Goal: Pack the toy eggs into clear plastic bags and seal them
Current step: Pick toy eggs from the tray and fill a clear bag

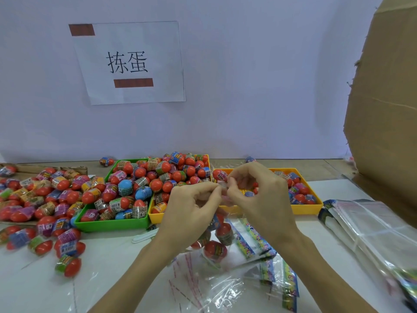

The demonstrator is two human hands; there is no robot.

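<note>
At worktop centre, head view: I see both hands raised over the trays, pinching the top of a clear plastic bag (217,240) between them. Left hand (191,211) has fingers curled, thumb and forefinger pinched on the bag mouth. Right hand (259,195) does the same from the other side, fingertips meeting the left's at the bag top. The bag hangs below the hands with several toy eggs (214,250) inside, red halves showing, its bottom near the worktop (108,279).

Behind the hands: green tray (112,224) heaped with eggs, mostly red, a few blue. A yellow tray (155,216) sits just right of it, also heaped and partly hidden by the left hand. A second yellow tray (306,208) on the right holds fewer eggs, behind the right hand.

Left side: loose eggs (45,199) scattered across the worktop, some on a cardboard sheet.

Front: empty clear bags (203,288) with red-striped seal flaps lie flat under the forearms, with colourful printed strips (250,242) beside them. Right edge: a stack of clear bags (372,227), next to a large cardboard box (383,109).

Back wall: a paper sign (128,62) taped up with brown tape.
</note>
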